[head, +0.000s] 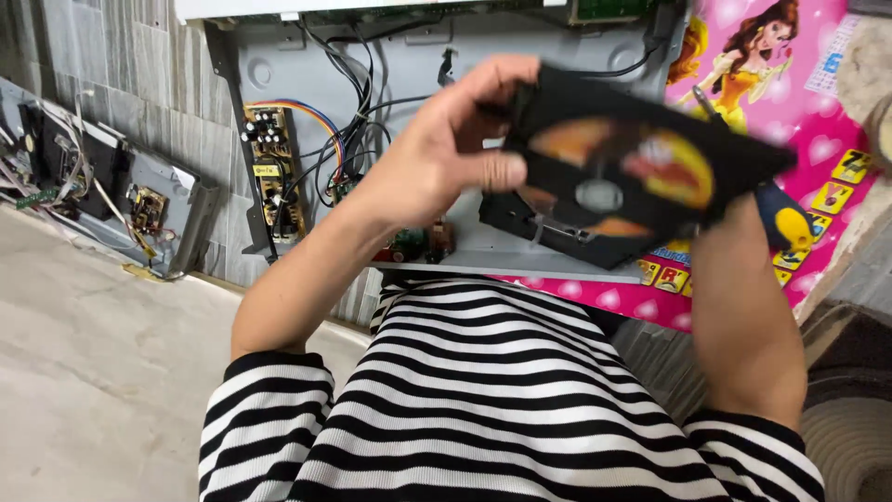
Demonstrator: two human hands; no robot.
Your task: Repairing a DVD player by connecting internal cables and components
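Above the striped lap, the left hand (446, 153) is closed on the near-left edge of a black disc tray (641, 163), thumb on top and fingers wrapped behind, with an orange disc (650, 163) lying in it. Under the tray's right side, the right hand (734, 246) is mostly hidden, so I cannot tell its grip. Beyond the left hand lies an opened grey chassis (409, 56) with wires; left of it, a circuit board (271, 172).

Black disc tray (641, 158), orange-yellow disc (669, 167); black-white striped sleeves (269, 409); pink mat (818, 121).
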